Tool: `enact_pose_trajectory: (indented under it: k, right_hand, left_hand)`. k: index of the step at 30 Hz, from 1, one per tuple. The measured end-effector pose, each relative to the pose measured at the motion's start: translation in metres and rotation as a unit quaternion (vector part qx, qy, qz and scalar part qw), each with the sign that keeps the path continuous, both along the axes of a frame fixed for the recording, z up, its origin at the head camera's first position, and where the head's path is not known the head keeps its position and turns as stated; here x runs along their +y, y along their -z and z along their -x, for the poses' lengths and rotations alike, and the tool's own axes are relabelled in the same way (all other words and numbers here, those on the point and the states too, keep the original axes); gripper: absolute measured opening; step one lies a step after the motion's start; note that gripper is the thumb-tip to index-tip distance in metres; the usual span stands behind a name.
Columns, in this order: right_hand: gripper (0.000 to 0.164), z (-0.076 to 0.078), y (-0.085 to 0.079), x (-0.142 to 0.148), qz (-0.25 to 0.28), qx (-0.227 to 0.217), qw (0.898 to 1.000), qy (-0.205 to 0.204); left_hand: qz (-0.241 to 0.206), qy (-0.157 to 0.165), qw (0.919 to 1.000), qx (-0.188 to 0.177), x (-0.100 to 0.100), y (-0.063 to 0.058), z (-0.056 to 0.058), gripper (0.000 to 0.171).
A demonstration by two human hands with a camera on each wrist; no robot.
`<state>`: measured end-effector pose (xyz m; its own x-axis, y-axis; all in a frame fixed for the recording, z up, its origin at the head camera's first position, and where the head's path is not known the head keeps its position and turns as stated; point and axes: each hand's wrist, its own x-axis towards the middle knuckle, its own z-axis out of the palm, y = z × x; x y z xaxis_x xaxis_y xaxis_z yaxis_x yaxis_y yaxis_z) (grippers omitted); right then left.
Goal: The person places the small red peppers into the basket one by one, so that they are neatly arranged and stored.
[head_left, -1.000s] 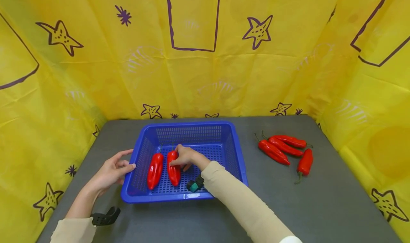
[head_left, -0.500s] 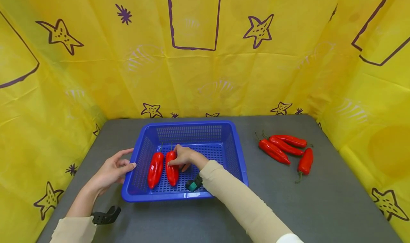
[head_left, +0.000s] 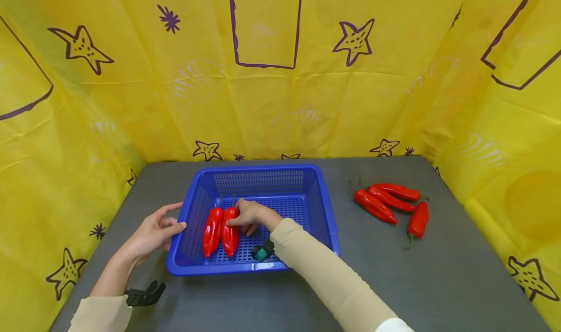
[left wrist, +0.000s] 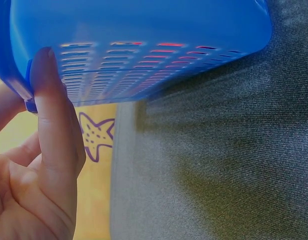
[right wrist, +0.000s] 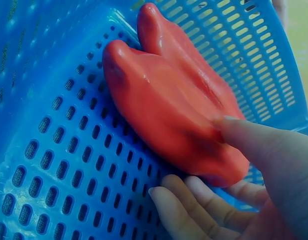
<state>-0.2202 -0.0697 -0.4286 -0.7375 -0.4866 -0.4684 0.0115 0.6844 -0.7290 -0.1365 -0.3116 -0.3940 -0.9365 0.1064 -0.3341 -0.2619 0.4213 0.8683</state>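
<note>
Inside the blue plastic basket (head_left: 287,267), two long red peppers lie side by side, stems toward the back. My right hand (head_left: 251,216) grips the right-hand red pepper (head_left: 230,239), thumb on top and fingers along its right side. The right wrist view shows this pepper (right wrist: 158,105) against the other pepper (right wrist: 188,55). In the head view the left pepper (head_left: 212,234) sits nearer the left wall. My left hand (head_left: 154,230) holds the basket's left rim with thumb and fingers; its thumb (left wrist: 51,110) lies against the outer wall in the left wrist view.
Several more red peppers (head_left: 390,203) lie on the grey table (head_left: 377,268) to the right of the basket. A yellow cloth (head_left: 271,113) with starfish drawings hangs behind and at both sides.
My right hand has slid its pepper to the left, closing the gap to the other pepper. The left hand and the basket stay in place.
</note>
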Motion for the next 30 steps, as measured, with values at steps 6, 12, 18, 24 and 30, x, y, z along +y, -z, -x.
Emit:
enact_pose_trajectory:
  k: [6, 12, 18, 24, 30]
  right_hand:
    - [0.041, 0.001, -0.001, -0.001, -0.001, -0.004, 1.0, 0.009]
    - [0.048, 0.003, -0.005, 0.003, -0.001, -0.004, 1.0, 0.003]
    - [0.047, 0.009, -0.017, 0.012, -0.025, 0.04, 0.999, -0.005]
    - [0.042, 0.011, -0.03, 0.022, -0.055, 0.116, 0.99, -0.052]
    - [0.04, 0.012, -0.04, 0.032, -0.054, 0.173, 0.98, -0.079]
  left_hand:
    - [-0.002, -0.001, 1.0, -0.001, 0.0, -0.001, 0.0, 0.077]
    - [-0.001, -0.001, 1.0, 0.0, 0.0, 0.0, 0.0, 0.077]
    - [-0.006, 0.0, 1.0, 0.002, -0.001, 0.0, 0.0, 0.076]
    - [-0.007, 0.003, 1.0, 0.005, -0.001, -0.001, -0.001, 0.076]
    - [-0.005, 0.003, 1.0, 0.006, 0.001, -0.002, -0.001, 0.076]
